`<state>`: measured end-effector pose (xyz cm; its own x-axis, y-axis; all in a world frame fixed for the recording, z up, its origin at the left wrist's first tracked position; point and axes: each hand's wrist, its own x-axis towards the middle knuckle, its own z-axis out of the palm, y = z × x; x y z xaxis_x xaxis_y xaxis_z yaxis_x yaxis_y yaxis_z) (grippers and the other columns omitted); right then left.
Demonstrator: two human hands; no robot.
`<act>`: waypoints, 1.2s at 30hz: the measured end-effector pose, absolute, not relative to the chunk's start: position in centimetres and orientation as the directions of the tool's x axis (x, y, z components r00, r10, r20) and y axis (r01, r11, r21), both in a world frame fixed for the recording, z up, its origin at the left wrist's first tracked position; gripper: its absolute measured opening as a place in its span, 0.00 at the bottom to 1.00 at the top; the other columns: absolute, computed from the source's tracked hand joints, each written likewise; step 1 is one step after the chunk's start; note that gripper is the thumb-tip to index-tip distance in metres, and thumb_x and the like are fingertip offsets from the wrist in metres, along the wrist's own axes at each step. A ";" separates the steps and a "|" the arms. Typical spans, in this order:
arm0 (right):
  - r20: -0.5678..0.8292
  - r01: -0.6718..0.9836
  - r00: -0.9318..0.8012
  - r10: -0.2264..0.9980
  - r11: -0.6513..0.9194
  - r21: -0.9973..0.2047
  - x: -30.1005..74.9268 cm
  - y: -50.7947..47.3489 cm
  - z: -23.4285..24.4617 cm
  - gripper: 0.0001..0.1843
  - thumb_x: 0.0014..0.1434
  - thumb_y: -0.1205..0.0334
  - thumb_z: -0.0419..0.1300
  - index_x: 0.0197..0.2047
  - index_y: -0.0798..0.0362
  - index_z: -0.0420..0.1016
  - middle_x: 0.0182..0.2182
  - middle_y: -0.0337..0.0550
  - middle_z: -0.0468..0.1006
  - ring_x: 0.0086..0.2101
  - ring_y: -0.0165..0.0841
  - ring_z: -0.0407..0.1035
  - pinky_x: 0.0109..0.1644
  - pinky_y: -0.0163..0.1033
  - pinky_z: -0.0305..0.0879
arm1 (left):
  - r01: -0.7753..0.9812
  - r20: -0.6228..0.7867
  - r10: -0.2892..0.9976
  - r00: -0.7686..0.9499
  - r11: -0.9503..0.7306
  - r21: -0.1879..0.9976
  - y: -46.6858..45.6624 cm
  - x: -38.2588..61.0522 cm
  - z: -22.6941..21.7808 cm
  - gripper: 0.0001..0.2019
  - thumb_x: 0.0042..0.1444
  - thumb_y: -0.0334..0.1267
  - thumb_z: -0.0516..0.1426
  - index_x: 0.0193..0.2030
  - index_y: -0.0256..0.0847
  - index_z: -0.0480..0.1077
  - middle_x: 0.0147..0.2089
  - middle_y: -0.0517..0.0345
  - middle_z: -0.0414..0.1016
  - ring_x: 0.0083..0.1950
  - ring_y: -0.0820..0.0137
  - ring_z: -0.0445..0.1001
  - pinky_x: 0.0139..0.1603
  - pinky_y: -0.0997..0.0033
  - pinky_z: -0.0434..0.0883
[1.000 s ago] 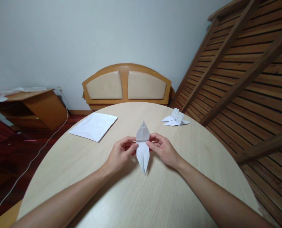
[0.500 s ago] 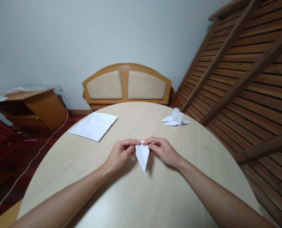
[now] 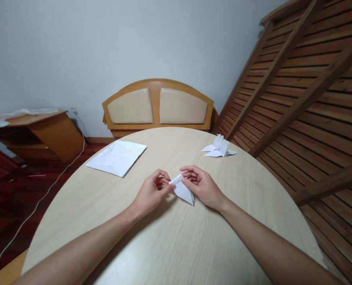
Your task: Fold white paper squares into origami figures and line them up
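A small piece of folded white paper (image 3: 184, 192) is held between my two hands, just above the middle of the round table (image 3: 176, 245). Its top edge shows a narrow folded band, and a pointed end slants down to the right. My left hand (image 3: 153, 190) pinches the left corner between thumb and fingers. On the other side, my right hand (image 3: 204, 187) presses its thumb on the paper's upper right, with the index finger raised and the other fingers curled behind.
A stack of white paper sheets (image 3: 116, 158) lies at the table's left. Several folded paper figures (image 3: 220, 146) sit at the back right. Behind stands a wooden headboard (image 3: 157, 105); a slatted wooden frame (image 3: 306, 103) leans on the right. A white cable (image 3: 45, 198) crosses the floor by a cabinet (image 3: 45, 134).
The folded paper has turned, its point swinging from straight down towards the right. My fingers have shifted from its top edge to its corners, and the right index finger has lifted.
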<state>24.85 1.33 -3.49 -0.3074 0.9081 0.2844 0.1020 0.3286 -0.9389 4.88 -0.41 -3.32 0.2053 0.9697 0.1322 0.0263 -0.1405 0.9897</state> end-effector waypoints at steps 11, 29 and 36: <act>0.319 0.158 -0.342 0.884 0.388 -0.908 24.9 1.2 -3.0 0.14 0.61 0.56 0.64 0.48 0.52 0.79 0.42 0.46 0.83 0.41 0.35 0.77 0.46 0.42 0.73 | 0.165 0.109 0.951 0.291 -0.162 0.973 -0.6 4.8 -3.8 0.14 0.61 0.45 0.60 0.42 0.34 0.76 0.34 0.49 0.81 0.31 0.69 0.76 0.29 0.73 0.68; 0.270 -0.022 -0.199 0.942 0.272 -0.962 25.0 2.0 -4.0 0.38 0.53 0.56 0.70 0.64 0.48 0.61 0.52 0.50 0.75 0.44 0.36 0.75 0.48 0.44 0.74 | 0.044 0.101 0.985 0.139 -0.108 0.993 -0.1 4.5 -3.9 0.19 0.58 0.51 0.62 0.44 0.36 0.68 0.26 0.59 0.76 0.22 0.76 0.66 0.22 0.78 0.55; 0.160 -0.170 -0.322 0.933 0.109 -0.979 23.6 1.9 -4.7 0.41 0.50 0.58 0.72 0.62 0.49 0.56 0.48 0.49 0.78 0.43 0.36 0.76 0.50 0.45 0.73 | -0.069 0.044 0.987 0.156 -0.034 0.997 -0.3 5.1 -3.8 0.22 0.53 0.53 0.65 0.40 0.38 0.65 0.27 0.58 0.77 0.24 0.75 0.69 0.26 0.76 0.65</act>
